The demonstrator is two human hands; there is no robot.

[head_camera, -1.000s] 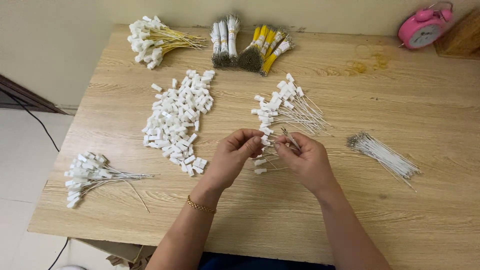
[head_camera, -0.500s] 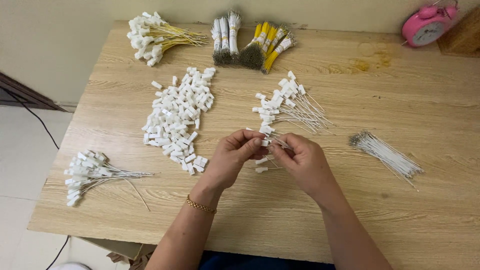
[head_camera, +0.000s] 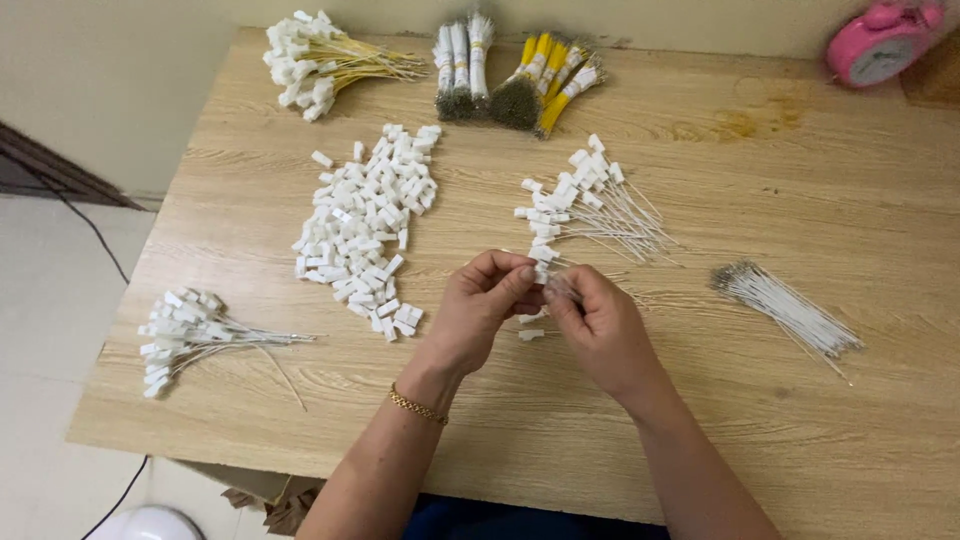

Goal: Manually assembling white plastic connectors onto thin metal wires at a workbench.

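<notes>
Pale wood-grain table [head_camera: 760, 420] fills the view, set against a cream wall, as a person works at its near edge. The left hand [head_camera: 480, 305], a gold bracelet [head_camera: 417, 405] at its wrist, pinches a small white plastic block [head_camera: 541, 272] between thumb and fingertips. The right hand [head_camera: 598, 325] meets it fingertip to fingertip, its thumb and forefinger closed on a thin white wire [head_camera: 556, 290] at the block; how far the wire sits in the block cannot be told. Two loose white blocks [head_camera: 531, 326] lie on the table just under the hands. Just beyond the fingers, toward the table's middle, lies a fan of finished pieces [head_camera: 585, 205], wires capped with white blocks. A broad heap of loose white blocks [head_camera: 365, 225] spreads to the left of the hands. A bundle of bare white wires [head_camera: 790, 310] lies well apart toward the right edge. Another capped bunch [head_camera: 190, 330] rests near the front left corner. Along the far edge sit a yellow-wired bunch [head_camera: 320, 55], white and yellow banded bundles [head_camera: 515, 70], and a pink alarm clock [head_camera: 880, 45] at the far right corner.
</notes>
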